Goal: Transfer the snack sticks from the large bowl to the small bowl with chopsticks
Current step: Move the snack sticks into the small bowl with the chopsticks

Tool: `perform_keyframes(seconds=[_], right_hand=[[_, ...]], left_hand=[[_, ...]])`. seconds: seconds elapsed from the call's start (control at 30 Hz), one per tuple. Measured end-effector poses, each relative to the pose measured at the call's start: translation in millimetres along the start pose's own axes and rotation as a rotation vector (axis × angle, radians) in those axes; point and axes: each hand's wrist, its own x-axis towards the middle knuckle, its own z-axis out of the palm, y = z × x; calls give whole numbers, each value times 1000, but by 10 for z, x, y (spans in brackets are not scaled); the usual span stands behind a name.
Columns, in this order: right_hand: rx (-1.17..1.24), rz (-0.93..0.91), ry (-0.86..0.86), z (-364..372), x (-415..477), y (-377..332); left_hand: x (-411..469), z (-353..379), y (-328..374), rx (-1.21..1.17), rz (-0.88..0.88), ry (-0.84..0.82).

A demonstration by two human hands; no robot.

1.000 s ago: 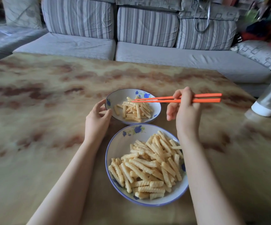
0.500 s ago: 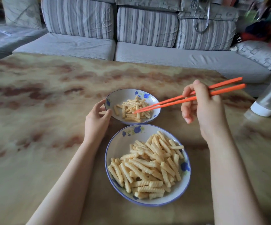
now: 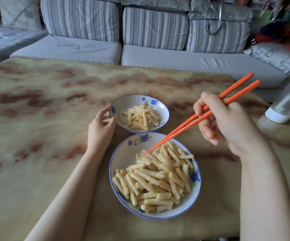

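Over large bowl, chopsticks in right hand

Left hand gripping the small bowl rim, right hand raised, fingers curled, pinching chopsticks, both forearms bare

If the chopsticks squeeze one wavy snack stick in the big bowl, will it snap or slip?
Probably stiff and brittle: the snack sticks lie straight, none sagging over the pile. Their ridged sides should give the smooth chopsticks some grip. They look thin and light, so a hard squeeze might crack one.
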Motion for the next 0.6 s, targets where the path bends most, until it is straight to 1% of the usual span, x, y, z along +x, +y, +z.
perform_keyframes(seconds=[0.13,0.23,0.33,0.5,0.6], right_hand=[[-12,46,-6,13,15,25],[11,57,33,26,31,39],[101,51,118,21,54,45],[361,-43,322,118,149,125],[428,-56,421,246,227,219]], left_hand=[[-3,-3,-10,6,4,4],[4,-8,-16,2,-3,5],[9,-3,-13,11,-3,4],[12,0,-25,10,4,7],[8,1,-22,14,7,7]])
